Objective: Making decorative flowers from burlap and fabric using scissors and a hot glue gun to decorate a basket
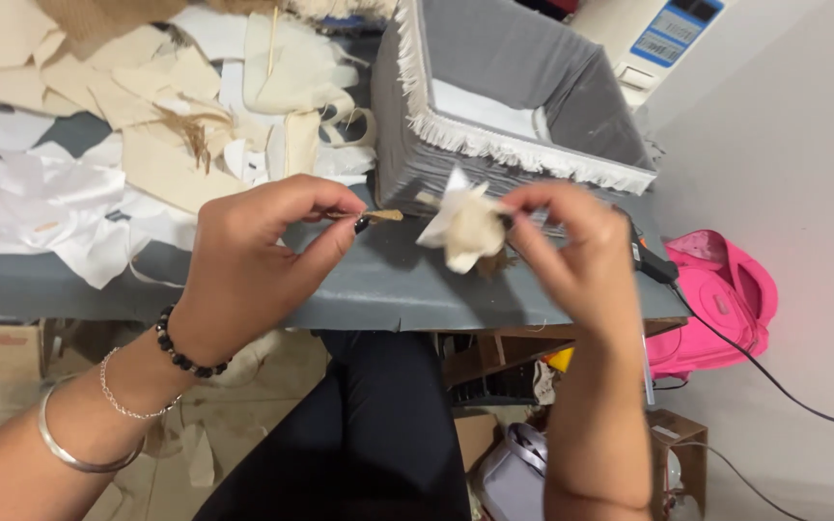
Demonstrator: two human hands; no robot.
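Observation:
My left hand pinches a thin brown stick or twine piece between thumb and forefinger, its tip pointing right. My right hand pinches a small cream fabric flower by its edge, held just to the right of the stick's tip. Both hands hover above the front edge of a grey covered table. Bracelets and a bead band sit on my left wrist.
A grey fabric-covered box with white fringe trim stands behind the hands. Cream and white fabric scraps pile up at the left. A glue gun with black cord lies at the table's right edge, a pink bag below it.

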